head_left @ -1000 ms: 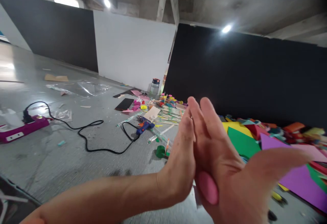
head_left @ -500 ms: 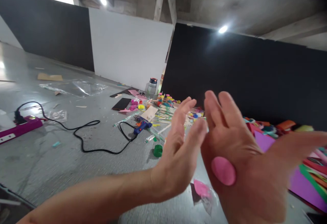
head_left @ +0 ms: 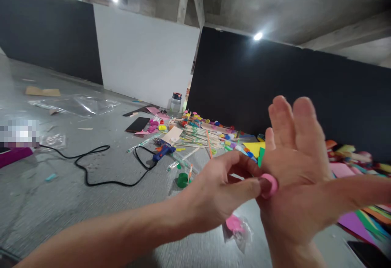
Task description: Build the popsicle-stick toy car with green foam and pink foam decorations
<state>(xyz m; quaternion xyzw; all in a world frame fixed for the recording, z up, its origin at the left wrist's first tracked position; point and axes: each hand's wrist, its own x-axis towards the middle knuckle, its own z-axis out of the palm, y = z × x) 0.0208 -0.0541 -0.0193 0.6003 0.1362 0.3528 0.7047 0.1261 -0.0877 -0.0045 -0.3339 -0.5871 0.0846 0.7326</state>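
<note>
Between thumb and fingertips, my left hand (head_left: 226,184) pinches the edge of a small pink clay piece (head_left: 269,185). That round piece rests against the palm of my right hand (head_left: 296,166), which is held palm up with its fingers stretched out. Below the hands, a pink lump in clear plastic (head_left: 236,224) lies on the grey surface. A green roll (head_left: 182,180) is to the left of my left wrist.
A blue glue gun (head_left: 163,153) with a black cable (head_left: 105,183) lies left of centre. Sticks (head_left: 198,137) and colourful bits spread behind it, near a bottle (head_left: 176,102). Coloured sheets (head_left: 356,225) and a dark phone-like object (head_left: 368,255) are at the right.
My left hand has gone from open fingers to a pinch on the pink piece in my right palm. The view has shifted slightly to the right.
</note>
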